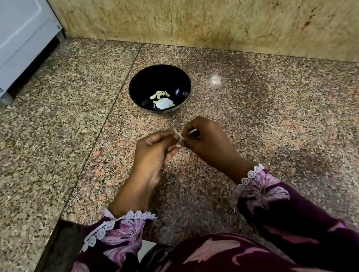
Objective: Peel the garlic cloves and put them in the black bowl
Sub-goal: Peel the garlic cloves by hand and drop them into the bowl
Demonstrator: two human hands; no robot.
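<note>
Sleeves [118, 230] nearest; both hands' fingers [187, 134] pinch garlic clove [178, 144] (skin lifting). Advise pulling skin away steadily.

left hand [156, 150] + right hand [205, 137]: pinching garlic clove [178, 138] | black bowl [160, 90]: apparently peeled cloves

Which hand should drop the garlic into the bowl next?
Probably the right hand: it sits slightly nearer the black bowl. Both hands pinch the garlic clove, so the left hand could keep the skin.

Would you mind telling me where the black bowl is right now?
In the head view the black bowl stands on the granite counter at centre, just beyond both hands, near the back wall.
</note>
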